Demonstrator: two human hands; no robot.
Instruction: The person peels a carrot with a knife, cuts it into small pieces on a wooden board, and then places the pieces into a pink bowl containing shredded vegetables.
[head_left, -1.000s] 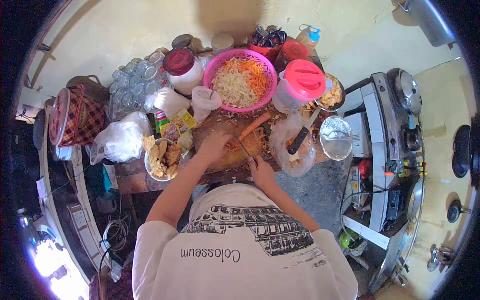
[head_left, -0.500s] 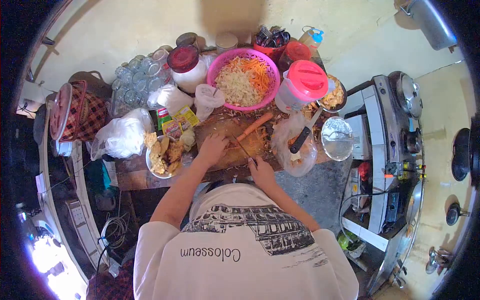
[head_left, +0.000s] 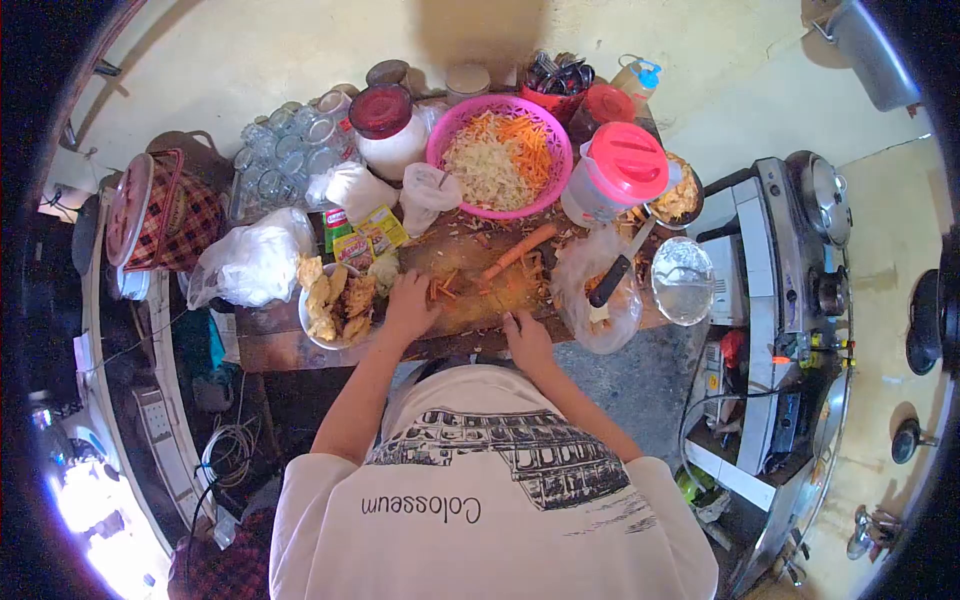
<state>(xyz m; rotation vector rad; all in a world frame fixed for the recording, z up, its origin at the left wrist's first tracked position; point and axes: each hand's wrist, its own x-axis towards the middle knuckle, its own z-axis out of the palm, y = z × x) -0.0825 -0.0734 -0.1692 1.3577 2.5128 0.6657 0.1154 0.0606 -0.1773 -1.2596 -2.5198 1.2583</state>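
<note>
My right hand [head_left: 528,338] is closed around the dark handle of a knife [head_left: 512,318] at the near edge of the wooden board [head_left: 465,240]. The blade, hard to make out, points away over the board. To its left, my left hand [head_left: 411,304] lies on the board with fingers stretched out, beside a few cut carrot sticks [head_left: 443,287]. A peeled carrot [head_left: 519,250] rests on the board just beyond the hands. Behind it stands a pink basket [head_left: 436,170] with pale shreds [head_left: 488,170] and carrot strips [head_left: 525,145].
Left are a bowl of fried pieces [head_left: 338,300], seasoning packets [head_left: 370,235], a plastic bag [head_left: 250,262] and glasses [head_left: 285,155]. Right are a pitcher [head_left: 618,178], a black-handled knife [head_left: 611,282] on a clear bag [head_left: 595,325], and a glass bowl [head_left: 683,280]. A stove [head_left: 790,240] stands further right.
My left hand has moved left and slightly nearer to me, away from the carrot, leaving carrot sticks in view. The knife blade shows less than before. The whole view has shifted slightly.
</note>
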